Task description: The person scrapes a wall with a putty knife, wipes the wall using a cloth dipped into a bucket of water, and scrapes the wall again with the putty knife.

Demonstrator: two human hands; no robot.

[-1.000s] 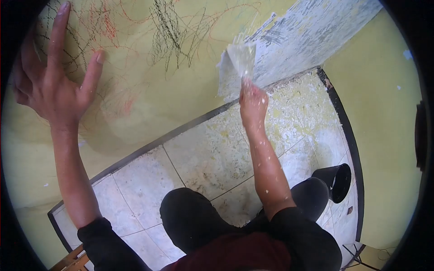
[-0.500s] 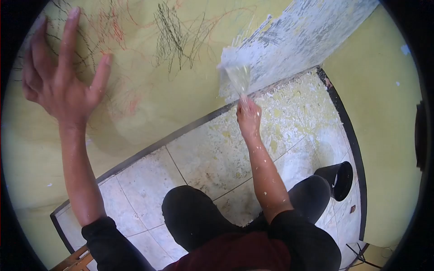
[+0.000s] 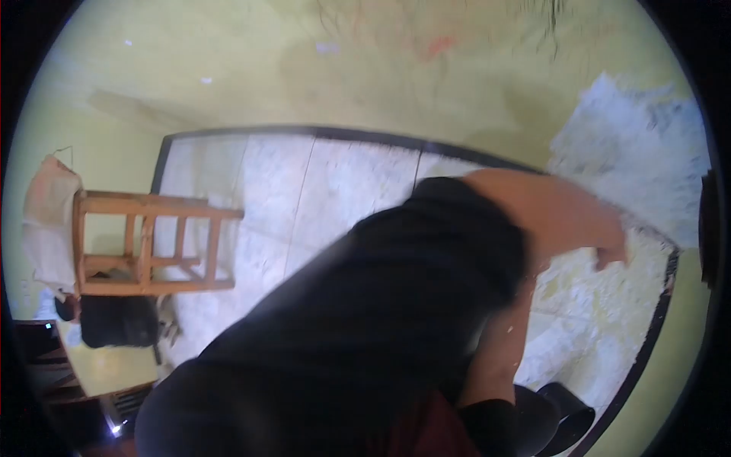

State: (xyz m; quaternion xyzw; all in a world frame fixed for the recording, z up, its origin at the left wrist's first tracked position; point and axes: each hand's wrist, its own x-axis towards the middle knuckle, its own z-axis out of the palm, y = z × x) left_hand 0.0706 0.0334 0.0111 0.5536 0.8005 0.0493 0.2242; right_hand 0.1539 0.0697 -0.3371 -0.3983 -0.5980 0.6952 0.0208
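Paint flakes (image 3: 601,295) on the floor (image 3: 266,228), at four o'clock, look light and brittle, probably best scooped from beneath. The left arm (image 3: 521,202) crosses toward three o'clock; the left hand (image 3: 598,227) is blurred, its grip I cannot tell. The right hand is hidden, likewise unclear.

Yellow-green all over the wall (image 3: 396,95), and here come red scribbles (image 3: 439,47) and black strokes (image 3: 554,17) across it! The scraped patch (image 3: 613,133) shows white, mottled grey. Dark skirting (image 3: 365,139) now, then pale floor tiles (image 3: 339,179) ruled with darker lines, flakes (image 3: 586,305) speckling yellow and white. Black sleeve (image 3: 365,274), maroon shirt (image 3: 426,434), black bucket (image 3: 567,411), orange-brown wooden frame (image 3: 114,287)!
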